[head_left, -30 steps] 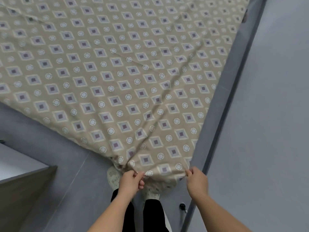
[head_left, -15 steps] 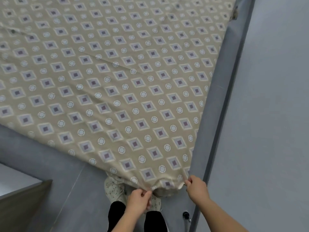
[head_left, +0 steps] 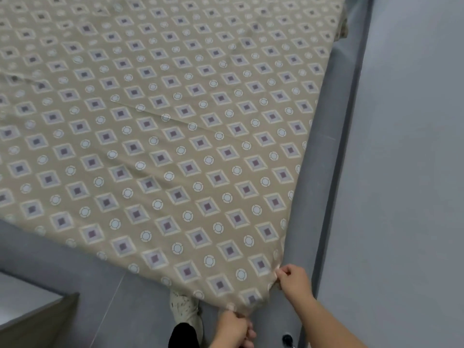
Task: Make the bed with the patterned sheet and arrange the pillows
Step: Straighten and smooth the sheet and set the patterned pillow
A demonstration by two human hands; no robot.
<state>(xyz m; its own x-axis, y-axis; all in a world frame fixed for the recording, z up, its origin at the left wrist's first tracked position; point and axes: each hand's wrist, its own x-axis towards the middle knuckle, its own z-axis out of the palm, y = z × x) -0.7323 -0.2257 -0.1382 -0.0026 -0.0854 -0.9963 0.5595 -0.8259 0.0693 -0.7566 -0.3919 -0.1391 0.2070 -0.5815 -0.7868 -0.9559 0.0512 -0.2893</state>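
The near corner of the patterned sheet (head_left: 175, 146) is pinched by the left hand (head_left: 234, 329) at its tip and by the right hand (head_left: 295, 282) along its right edge. Beyond, the sheet is spread across the grey bed frame (head_left: 326, 159).

A grey floor (head_left: 414, 172) fills the right side of the view and continues along the lower left. A grey padded frame rail (head_left: 334, 151) runs diagonally beside it. At lower left, a wooden furniture corner (head_left: 37, 322) with a pale top stands on the floor. A light patterned shoe (head_left: 184, 308) rests on the floor near the bottom centre, with a black trouser leg (head_left: 183, 336) above it. A small dark round object (head_left: 287, 339) sits at the rail base; its type cannot be determined.
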